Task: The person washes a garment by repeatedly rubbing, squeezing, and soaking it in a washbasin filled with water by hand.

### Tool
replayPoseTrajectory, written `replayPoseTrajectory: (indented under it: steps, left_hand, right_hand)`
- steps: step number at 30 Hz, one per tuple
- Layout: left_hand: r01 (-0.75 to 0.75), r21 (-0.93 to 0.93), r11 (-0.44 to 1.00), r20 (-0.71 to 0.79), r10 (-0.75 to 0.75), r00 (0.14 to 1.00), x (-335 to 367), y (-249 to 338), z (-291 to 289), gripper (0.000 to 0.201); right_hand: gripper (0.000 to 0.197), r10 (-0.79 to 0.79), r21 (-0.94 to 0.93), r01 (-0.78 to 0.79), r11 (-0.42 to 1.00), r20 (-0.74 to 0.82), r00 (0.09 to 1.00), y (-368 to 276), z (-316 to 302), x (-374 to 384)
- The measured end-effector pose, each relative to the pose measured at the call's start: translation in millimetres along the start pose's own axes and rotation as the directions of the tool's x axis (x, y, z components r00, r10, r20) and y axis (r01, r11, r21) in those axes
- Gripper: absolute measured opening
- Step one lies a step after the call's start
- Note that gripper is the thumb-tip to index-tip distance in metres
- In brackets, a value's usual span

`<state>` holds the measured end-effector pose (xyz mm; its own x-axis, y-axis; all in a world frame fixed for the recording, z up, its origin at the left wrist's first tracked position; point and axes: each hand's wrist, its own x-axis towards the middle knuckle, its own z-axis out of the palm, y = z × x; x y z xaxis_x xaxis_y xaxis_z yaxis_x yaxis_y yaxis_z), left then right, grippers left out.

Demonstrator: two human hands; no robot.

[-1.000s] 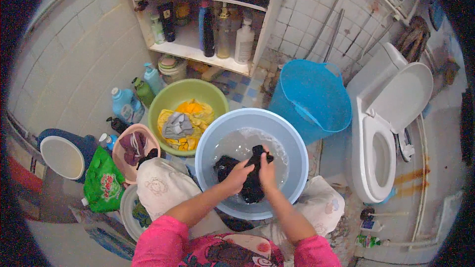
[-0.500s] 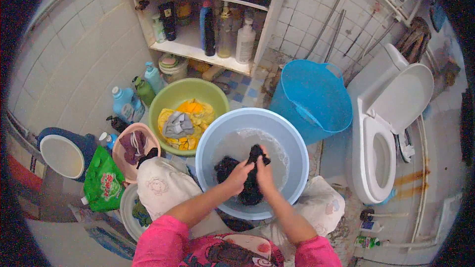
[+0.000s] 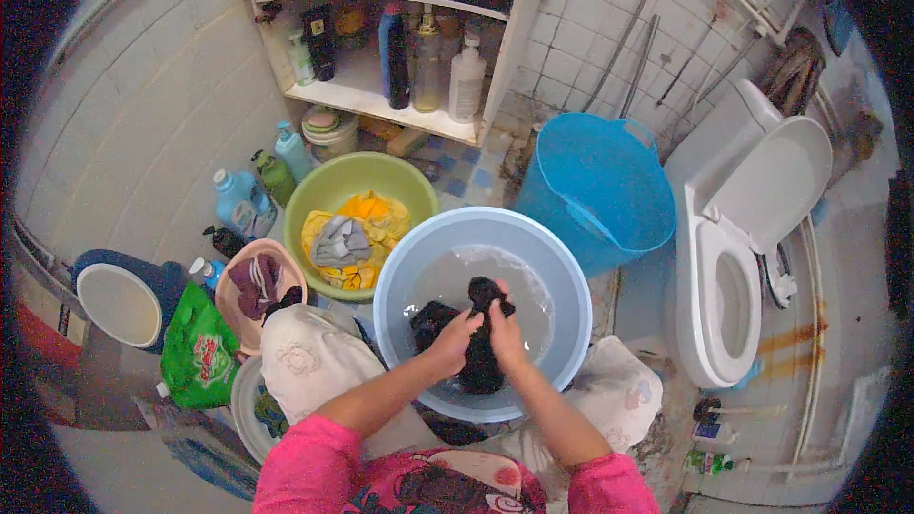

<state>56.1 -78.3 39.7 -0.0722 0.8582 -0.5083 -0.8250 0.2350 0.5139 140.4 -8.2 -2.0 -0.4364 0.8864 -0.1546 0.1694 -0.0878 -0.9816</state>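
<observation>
Between my knees stands a light blue basin (image 3: 578, 300) with cloudy, sudsy water (image 3: 514, 271) in it. A wet black cloth garment (image 3: 483, 362) lies partly in that water, and a bunched part of it rises between my hands. My left hand (image 3: 455, 341) grips the cloth from the left with closed fingers. On the other side my right hand (image 3: 506, 328) is closed on the same cloth, thumb toward me. The two hands nearly touch. What kind of garment it is I cannot make out.
Left of the basin stand a green basin (image 3: 419, 181) with yellow and grey clothes, a pink basin (image 3: 297, 262), a green pouch (image 3: 195, 347) and several bottles. A blue tub (image 3: 609, 186) and a toilet (image 3: 728, 295) are on the right. A shelf (image 3: 381, 105) holds bottles behind.
My hands still hold the black cloth in nearly the same place. The bunched top of it has shifted slightly left and changed shape. The whole view has moved a little.
</observation>
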Motion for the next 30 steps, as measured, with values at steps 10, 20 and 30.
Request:
replayPoseTrajectory:
  steps: [10, 20, 30]
  left_hand:
    - [-0.161, -0.127, 0.979, 0.137, 0.178, 0.974, 40.8, 0.5, -57.3, 0.02]
    - [-0.12, 0.068, 0.99, -0.052, 0.124, 0.991, 9.9, -1.3, -16.9, 0.034]
    - [0.014, 0.157, 0.987, 0.01, -0.016, 1.0, -3.6, 5.1, -4.4, 0.032]
  right_hand:
    - [0.04, -0.323, -0.183, 0.374, 0.909, 0.259, 0.91, -23.6, 25.5, -38.8]
    - [0.039, 0.105, -0.092, -0.092, 0.991, 0.151, 0.983, -26.7, 9.1, -12.6]
    - [0.04, -0.091, -0.046, 0.092, 0.995, 0.033, 0.995, -1.1, -7.6, 4.8]
